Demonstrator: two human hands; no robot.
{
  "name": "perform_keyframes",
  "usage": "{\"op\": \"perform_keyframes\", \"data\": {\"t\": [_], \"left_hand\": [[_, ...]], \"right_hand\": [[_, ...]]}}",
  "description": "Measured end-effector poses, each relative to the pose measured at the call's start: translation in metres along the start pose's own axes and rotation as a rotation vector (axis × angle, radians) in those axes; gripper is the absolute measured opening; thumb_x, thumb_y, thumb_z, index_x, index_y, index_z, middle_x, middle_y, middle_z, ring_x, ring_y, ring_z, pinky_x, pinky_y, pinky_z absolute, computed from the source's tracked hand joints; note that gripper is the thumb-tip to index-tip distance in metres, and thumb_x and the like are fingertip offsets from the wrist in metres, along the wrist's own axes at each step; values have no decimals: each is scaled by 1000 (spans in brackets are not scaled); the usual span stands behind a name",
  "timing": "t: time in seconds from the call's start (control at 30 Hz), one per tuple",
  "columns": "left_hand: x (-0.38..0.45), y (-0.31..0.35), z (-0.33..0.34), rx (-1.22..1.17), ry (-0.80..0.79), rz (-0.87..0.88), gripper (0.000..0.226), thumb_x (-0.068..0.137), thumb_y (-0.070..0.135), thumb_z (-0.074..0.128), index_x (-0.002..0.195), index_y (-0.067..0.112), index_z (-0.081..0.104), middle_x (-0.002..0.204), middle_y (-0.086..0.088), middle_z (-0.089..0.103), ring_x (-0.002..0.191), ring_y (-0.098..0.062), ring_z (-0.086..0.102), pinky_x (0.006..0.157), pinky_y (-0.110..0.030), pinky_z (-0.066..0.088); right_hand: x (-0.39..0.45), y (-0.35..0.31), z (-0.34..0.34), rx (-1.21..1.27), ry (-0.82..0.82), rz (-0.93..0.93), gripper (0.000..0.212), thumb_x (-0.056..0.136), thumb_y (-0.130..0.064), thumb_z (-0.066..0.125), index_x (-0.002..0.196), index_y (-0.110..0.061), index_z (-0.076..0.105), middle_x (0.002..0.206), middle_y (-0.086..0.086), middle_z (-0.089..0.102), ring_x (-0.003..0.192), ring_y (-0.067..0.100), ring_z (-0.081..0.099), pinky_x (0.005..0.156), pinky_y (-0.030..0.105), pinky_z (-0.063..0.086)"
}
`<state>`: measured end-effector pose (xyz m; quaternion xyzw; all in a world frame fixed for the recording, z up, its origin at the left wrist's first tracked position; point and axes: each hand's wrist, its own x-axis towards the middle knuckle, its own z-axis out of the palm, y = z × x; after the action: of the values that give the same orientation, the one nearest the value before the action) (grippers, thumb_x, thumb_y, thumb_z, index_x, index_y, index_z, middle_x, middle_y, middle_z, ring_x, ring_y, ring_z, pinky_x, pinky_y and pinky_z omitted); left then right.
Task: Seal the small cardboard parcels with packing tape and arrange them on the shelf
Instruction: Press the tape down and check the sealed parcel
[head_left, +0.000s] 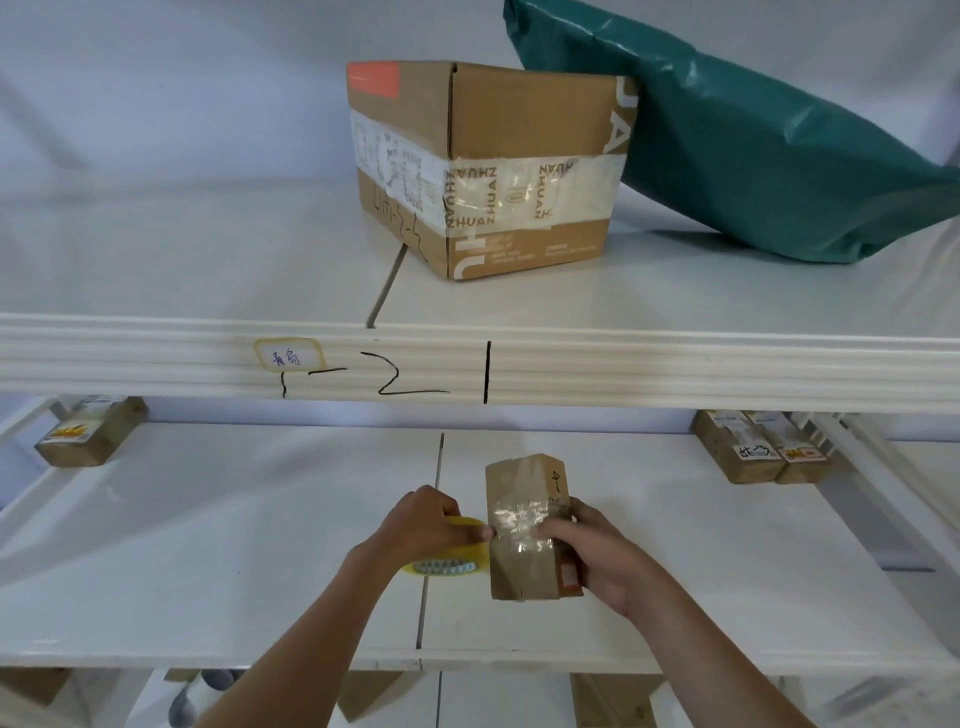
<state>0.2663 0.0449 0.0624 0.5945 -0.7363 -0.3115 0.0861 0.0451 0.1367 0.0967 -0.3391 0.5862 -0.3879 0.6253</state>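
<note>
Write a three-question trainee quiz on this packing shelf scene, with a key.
1. True or false: the left hand grips the yellow tape roll.
2. Which hand holds the small parcel that stands on the lower shelf?
3. What leans against the big taped box on the upper shelf? A) a green bag B) a red bucket C) a folded ladder

Key: 1 true. 2 the right hand. 3 A, the green bag.
</note>
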Motion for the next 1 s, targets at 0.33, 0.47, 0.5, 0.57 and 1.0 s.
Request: {"op": "perform_keyframes", "data": {"t": [0.33, 0.47, 0.5, 0.57, 1.0], "left_hand": [[-5, 7, 3, 163, -40, 18, 60, 72, 75, 71, 80, 16, 72, 81, -1, 67, 79, -17, 65, 65, -27, 49], [-4, -2, 7, 98, -78, -4, 58, 72, 76, 71, 69, 18, 66, 75, -2, 65, 76, -17, 66, 63, -26, 46], [-4, -4, 8, 44, -90, -8, 59, 71, 75, 72, 70, 16, 67, 73, -3, 65, 73, -17, 65, 62, -25, 45], [-3, -8, 10, -76, -117, -17, 66, 71, 73, 74, 77, 8, 72, 70, -4, 63, 67, -15, 61, 62, -25, 43], [11, 4, 24, 164, -135, 24, 48, 80, 66, 70, 80, 18, 67, 73, 6, 61, 72, -12, 63, 63, -20, 46]], "right_hand": [[10, 19, 15, -82, 120, 66, 66, 66, -40, 93, 117, -21, 56, 108, 2, 74, 95, 20, 73, 74, 37, 62], [17, 25, 8, -73, 177, 87, 62, 64, -28, 95, 115, -17, 61, 102, 6, 77, 92, 25, 75, 84, 48, 62], [17, 26, 6, -51, 177, 90, 62, 63, -27, 95, 114, -16, 63, 100, 6, 78, 92, 25, 76, 87, 51, 61], [16, 27, 3, 3, 160, 83, 58, 67, -21, 94, 115, -12, 65, 99, 6, 79, 93, 26, 76, 88, 51, 60], [19, 47, -28, 69, 131, 74, 55, 72, -12, 90, 120, -7, 62, 100, 9, 79, 93, 27, 76, 93, 50, 58]]}}
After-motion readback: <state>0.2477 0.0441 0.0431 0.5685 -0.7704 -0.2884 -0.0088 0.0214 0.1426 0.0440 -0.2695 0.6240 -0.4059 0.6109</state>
